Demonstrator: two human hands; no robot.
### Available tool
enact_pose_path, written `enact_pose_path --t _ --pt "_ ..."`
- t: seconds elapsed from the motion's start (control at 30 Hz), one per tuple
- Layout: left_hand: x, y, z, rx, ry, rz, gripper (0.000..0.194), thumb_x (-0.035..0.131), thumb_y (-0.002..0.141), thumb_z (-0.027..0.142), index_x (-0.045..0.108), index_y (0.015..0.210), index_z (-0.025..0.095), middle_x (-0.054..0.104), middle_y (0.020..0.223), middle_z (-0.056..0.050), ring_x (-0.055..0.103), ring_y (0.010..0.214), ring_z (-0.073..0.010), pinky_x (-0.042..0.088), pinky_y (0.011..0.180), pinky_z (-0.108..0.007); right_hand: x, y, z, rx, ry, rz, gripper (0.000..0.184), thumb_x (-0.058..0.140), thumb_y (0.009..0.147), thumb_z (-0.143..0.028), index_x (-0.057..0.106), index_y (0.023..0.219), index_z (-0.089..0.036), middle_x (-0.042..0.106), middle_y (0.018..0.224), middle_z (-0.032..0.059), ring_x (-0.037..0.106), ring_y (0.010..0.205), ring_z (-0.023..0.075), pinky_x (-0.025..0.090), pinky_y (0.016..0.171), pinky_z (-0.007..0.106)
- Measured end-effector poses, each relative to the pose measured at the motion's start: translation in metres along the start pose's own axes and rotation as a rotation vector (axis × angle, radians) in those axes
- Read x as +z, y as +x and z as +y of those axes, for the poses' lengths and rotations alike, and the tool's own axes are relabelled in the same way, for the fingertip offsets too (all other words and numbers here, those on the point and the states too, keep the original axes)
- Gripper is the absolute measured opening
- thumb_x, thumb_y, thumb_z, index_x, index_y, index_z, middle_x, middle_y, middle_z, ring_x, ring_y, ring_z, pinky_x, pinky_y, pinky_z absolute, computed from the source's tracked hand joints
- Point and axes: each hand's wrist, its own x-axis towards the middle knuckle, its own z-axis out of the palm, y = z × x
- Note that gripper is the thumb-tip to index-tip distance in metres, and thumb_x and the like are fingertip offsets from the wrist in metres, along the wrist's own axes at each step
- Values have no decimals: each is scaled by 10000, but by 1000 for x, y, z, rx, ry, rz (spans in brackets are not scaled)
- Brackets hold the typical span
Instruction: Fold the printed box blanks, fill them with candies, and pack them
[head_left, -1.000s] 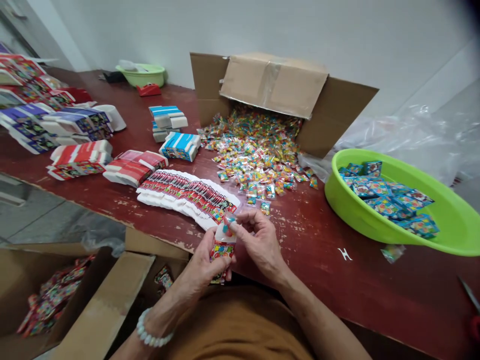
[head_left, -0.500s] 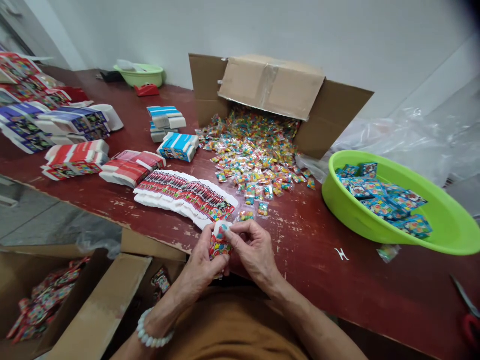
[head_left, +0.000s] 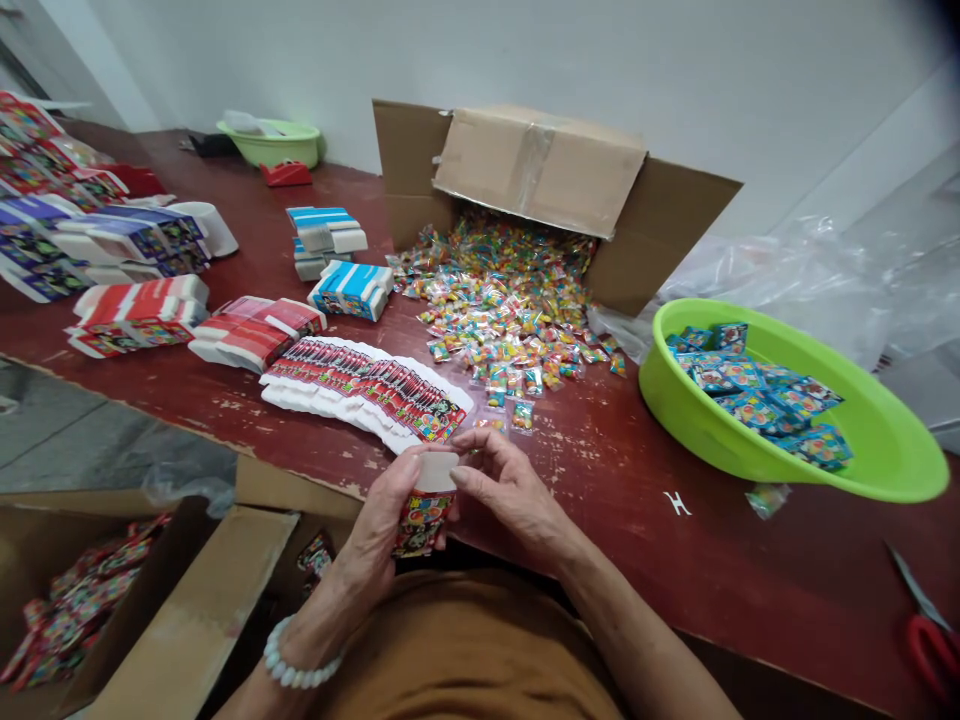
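Observation:
A small red printed paper box (head_left: 422, 520) is held upright at the table's front edge by my left hand (head_left: 384, 520), its fingers wrapped around the sides. The box's white top flap stands raised. Close by on the right is my right hand (head_left: 510, 490), thumb and fingers apart, with the thumb tip at the flap's edge. Nothing shows between those fingers. Just beyond my hands lies a fanned row of flat red cartons (head_left: 360, 390). Small clear packets of colourful candy (head_left: 517, 330) spill toward me from a tipped cardboard box (head_left: 540, 170).
A green basin (head_left: 795, 480) with blue packets (head_left: 772, 400) stands right, near scissors (head_left: 919, 600). Banded carton stacks (head_left: 139, 312) line the left, with blue ones (head_left: 351, 288) further in. Below the left edge, an open cardboard box (head_left: 191, 620) holds red packs (head_left: 82, 610).
Both hands have tilted the box and shifted slightly; its white flap now shows fully. My right fingers, pinched at the box top before, have spread and moved off to the right.

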Motion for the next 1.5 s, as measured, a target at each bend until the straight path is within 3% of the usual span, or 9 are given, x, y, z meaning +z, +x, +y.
enact_pose_path --t 0.17,0.3,0.43,0.53,0.77,0.87,1.07,1.3,1.5 --pt "-1 -1 -5 24 71 6 608 727 780 571 500 1206 202 693 597 -2 592 403 -153 465 397 -220 9 4 10 94 160 -104 329 723 829 -463 638 1034 -220 593 669 -42 550 510 115 517 543 268" --pt "0 -3 2 -91 -107 -58 601 622 860 606 456 1299 230 694 630 -2 628 394 -184 481 371 -240 7 7 8 -282 -152 55 196 695 871 -419 735 879 -228 723 974 66 687 802 179 568 773 349" --pt "2 -3 7 -177 -298 -79 562 574 897 601 504 1292 207 713 715 -15 659 434 -189 548 390 -289 4 5 1 -531 -449 -82 166 614 934 -318 765 955 -251 769 984 75 703 992 217 547 908 383" --pt "4 -2 5 -147 -287 -48 587 523 920 612 509 1345 208 722 728 -17 627 395 -172 529 362 -280 6 4 -2 -457 -440 -58 169 622 924 -315 761 868 -235 766 915 62 711 906 202 557 874 365" --pt "-1 1 -7 -41 -113 -29 803 433 885 742 542 1422 155 702 640 -52 600 422 -161 472 402 -237 17 11 -9 122 162 -85 249 828 725 -390 715 743 -168 716 740 10 544 461 85 480 431 224" --pt "-5 3 -10 -48 -85 -30 824 441 873 753 568 1412 143 716 668 -73 582 407 -150 453 395 -236 20 14 -10 123 237 -68 268 856 692 -379 709 701 -154 755 957 56 577 517 78 478 437 213" --pt "-7 0 -7 -97 -86 -16 739 529 875 682 603 1387 154 697 604 -61 577 387 -149 457 367 -219 18 12 -6 62 157 -79 273 820 733 -400 676 683 -174 729 921 41 631 614 125 516 504 256" --pt "-1 0 7 -144 -248 82 545 670 780 271 644 1305 126 761 883 -82 654 527 -168 535 411 -251 20 5 18 -408 -448 -46 196 781 815 -285 697 968 -195 685 1009 70 628 1018 206 512 895 360" --pt "-33 -17 0 -32 23 210 684 668 798 486 542 1399 185 707 680 0 601 425 -157 501 403 -251 2 10 24 -343 -520 -29 288 742 853 -302 680 1124 -226 629 1160 71 632 957 156 538 807 285"
